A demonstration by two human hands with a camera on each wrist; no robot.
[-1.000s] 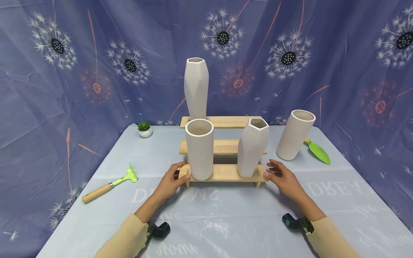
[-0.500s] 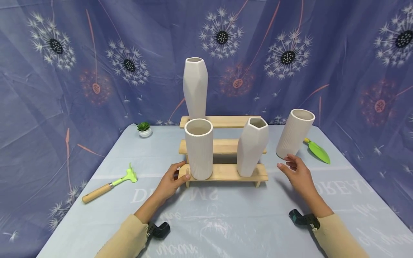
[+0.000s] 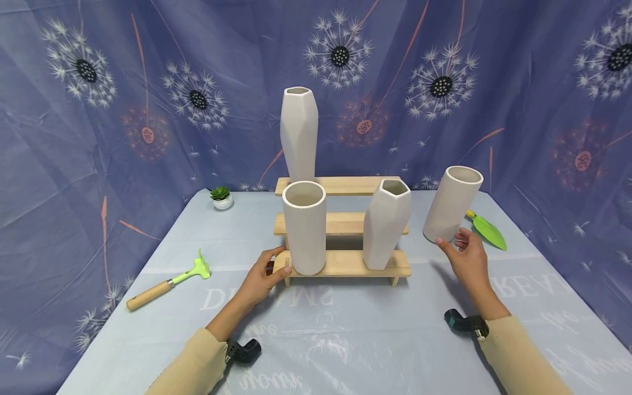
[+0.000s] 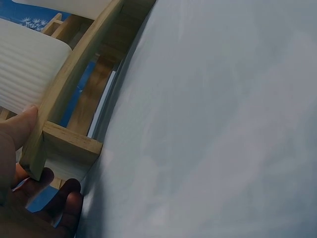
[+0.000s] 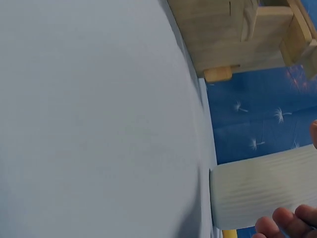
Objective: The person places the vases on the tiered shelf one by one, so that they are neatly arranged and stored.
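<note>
In the head view, my left hand (image 3: pixel 261 278) holds the left end of a three-tier wooden stand (image 3: pixel 345 264), thumb on top of the lowest board. The left wrist view shows fingertips (image 4: pixel 42 176) under that board's end. On the lowest tier stand a ribbed white cylinder vase (image 3: pixel 306 236) and a faceted white vase (image 3: pixel 387 227). A taller faceted vase (image 3: pixel 299 137) rises on the top tier. My right hand (image 3: pixel 469 263) is spread just in front of a second ribbed vase (image 3: pixel 450 208), upright on the table; contact cannot be made out.
A green hand rake (image 3: pixel 168 285) with a wooden handle lies at the left. Behind it sits a small potted succulent (image 3: pixel 222 198). A green trowel (image 3: pixel 487 230) lies beside the right-hand vase. A patterned blue curtain (image 3: pixel 237 66) hangs behind the pale cloth-covered table (image 3: pixel 321 340).
My right hand has left the stand's right end and moved right to the front of the ribbed vase there. The left hand, stand and vases have stayed put.
</note>
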